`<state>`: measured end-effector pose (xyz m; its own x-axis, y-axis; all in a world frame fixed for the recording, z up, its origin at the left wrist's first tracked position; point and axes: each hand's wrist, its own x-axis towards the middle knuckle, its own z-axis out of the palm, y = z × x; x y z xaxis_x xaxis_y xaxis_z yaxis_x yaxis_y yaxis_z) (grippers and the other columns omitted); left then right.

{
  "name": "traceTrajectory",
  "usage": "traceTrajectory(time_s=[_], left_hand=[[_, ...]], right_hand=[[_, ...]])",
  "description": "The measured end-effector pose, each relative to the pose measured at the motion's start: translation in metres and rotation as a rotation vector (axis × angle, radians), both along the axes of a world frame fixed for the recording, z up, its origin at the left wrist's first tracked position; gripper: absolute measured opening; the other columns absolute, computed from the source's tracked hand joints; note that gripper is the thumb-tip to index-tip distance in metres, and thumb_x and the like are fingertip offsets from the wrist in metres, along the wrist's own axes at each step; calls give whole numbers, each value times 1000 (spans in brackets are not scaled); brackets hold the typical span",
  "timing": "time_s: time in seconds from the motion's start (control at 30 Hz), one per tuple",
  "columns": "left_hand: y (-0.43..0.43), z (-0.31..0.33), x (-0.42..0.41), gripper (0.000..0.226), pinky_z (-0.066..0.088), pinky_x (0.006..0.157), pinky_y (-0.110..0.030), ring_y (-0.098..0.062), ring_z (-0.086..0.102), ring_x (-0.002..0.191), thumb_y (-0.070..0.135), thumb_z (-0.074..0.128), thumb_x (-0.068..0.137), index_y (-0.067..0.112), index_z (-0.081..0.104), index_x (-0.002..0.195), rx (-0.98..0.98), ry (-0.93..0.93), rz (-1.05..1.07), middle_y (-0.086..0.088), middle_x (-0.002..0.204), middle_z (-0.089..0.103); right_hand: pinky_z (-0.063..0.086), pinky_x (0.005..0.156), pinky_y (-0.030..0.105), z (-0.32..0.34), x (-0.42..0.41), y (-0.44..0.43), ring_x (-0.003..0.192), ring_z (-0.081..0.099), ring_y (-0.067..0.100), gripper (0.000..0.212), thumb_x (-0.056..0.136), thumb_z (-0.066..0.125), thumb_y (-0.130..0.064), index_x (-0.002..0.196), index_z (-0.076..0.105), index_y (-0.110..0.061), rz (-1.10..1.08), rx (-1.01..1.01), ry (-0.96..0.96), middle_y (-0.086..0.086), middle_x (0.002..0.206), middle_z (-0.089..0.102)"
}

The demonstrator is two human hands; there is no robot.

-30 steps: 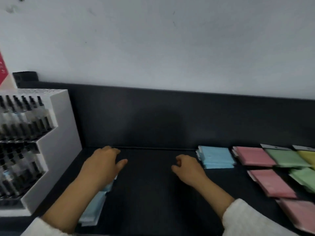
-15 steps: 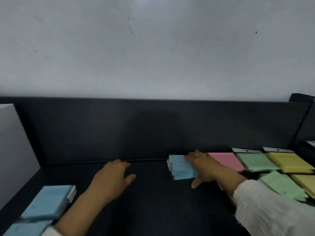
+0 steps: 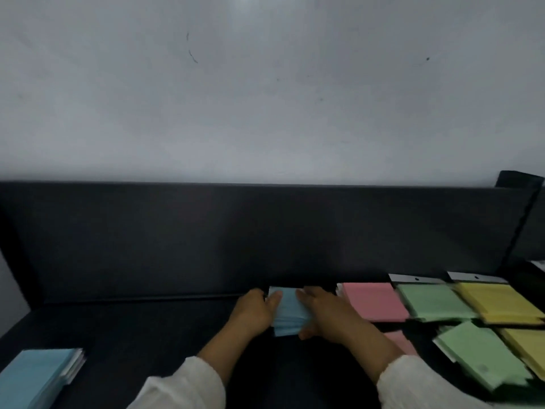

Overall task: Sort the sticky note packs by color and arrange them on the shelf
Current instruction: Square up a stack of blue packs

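Judging from the head view, sorting is held partly done: the blue stack (image 3: 290, 312) is gripped at its sides by the left hand (image 3: 256, 311) and right hand (image 3: 328, 314), beside the pink stack (image 3: 372, 302) in the back row of the shelf (image 3: 147, 335); the loose blue packs (image 3: 38, 376) and loose green pack (image 3: 483, 354) are left to place.

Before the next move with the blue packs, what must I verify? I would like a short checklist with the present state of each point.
1. Both hands on the middle blue stack: ok, the left hand and the right hand hold it from either side.
2. Its edges squared: cannot tell, blurred.
3. Second blue stack joined to it: not ok, it lies apart at the front left.
4. Pink stack, green stack and yellow stack in a back row: ok.
5. Loose green pack and loose yellow pack sorted: not ok, they lie before the row.
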<state>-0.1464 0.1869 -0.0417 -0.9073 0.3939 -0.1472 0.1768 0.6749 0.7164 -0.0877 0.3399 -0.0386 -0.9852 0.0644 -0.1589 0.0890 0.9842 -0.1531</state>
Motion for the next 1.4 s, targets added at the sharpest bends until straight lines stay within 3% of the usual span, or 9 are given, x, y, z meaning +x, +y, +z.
traceTrajectory(time_s=[0.2,0.53,0.77,0.83,0.93,1.07,1.23,1.33,1.4], left_hand=[[20,-6,0,50,46,87,-24,-21,55,111,32,61,88,4,46,126,61,-170,13,-11,125,55],[10,-10,-4,65,50,89,-30,-22,58,105,8,81,68,-1,50,124,400,-393,121,-13,121,58],[-7,-11,-2,67,51,89,-34,-25,58,106,3,84,61,-3,54,120,395,-470,50,-14,117,60],[-13,-10,1,69,52,90,-37,-27,60,104,4,87,56,-2,55,118,376,-499,20,-14,115,62],[-25,-7,8,71,57,78,-37,-26,64,94,3,86,49,0,57,114,388,-511,-18,-13,106,66],[-38,-8,26,58,55,78,-33,-23,62,97,-10,73,63,11,52,112,474,-422,-106,-10,106,64],[-66,-9,41,45,55,82,-33,-19,60,97,-6,69,72,21,52,104,530,-335,-99,-6,105,62],[-86,-10,40,46,53,82,-34,-19,58,98,-11,62,75,23,53,105,577,-293,-47,-6,105,60],[-97,-12,39,47,52,75,-27,-15,57,95,-12,60,76,23,53,107,578,-224,-33,-4,105,60]], right_hand=[[23,116,37,-2,-2,-1,143,13,24,92,82,67,-33,150,7,-20,-17,7,-20,3,157,7],[9,117,30,-4,10,-11,146,1,23,85,89,60,-23,150,1,-16,-20,-43,28,6,159,-4],[6,113,17,-15,29,-24,145,1,19,98,80,71,-24,150,3,-15,-102,-268,81,5,157,-4],[11,109,12,-18,37,-29,142,9,16,97,76,75,-26,149,12,-13,-140,-401,141,1,152,8],[23,99,9,-19,50,-41,133,31,15,70,75,74,-10,135,39,-18,-324,-705,422,1,145,26],[46,91,28,-20,61,-52,118,46,17,88,70,69,5,141,27,-24,-561,-1009,631,-1,138,36],[50,86,28,-20,66,-69,104,57,15,98,77,61,13,148,8,-29,-528,-1154,622,1,119,59],[48,78,18,-22,65,-85,98,57,5,74,80,57,14,139,34,-25,-472,-1176,650,-13,103,60],[47,79,11,-26,62,-97,100,57,5,56,81,57,13,113,52,-32,-411,-1085,643,-16,104,58]])
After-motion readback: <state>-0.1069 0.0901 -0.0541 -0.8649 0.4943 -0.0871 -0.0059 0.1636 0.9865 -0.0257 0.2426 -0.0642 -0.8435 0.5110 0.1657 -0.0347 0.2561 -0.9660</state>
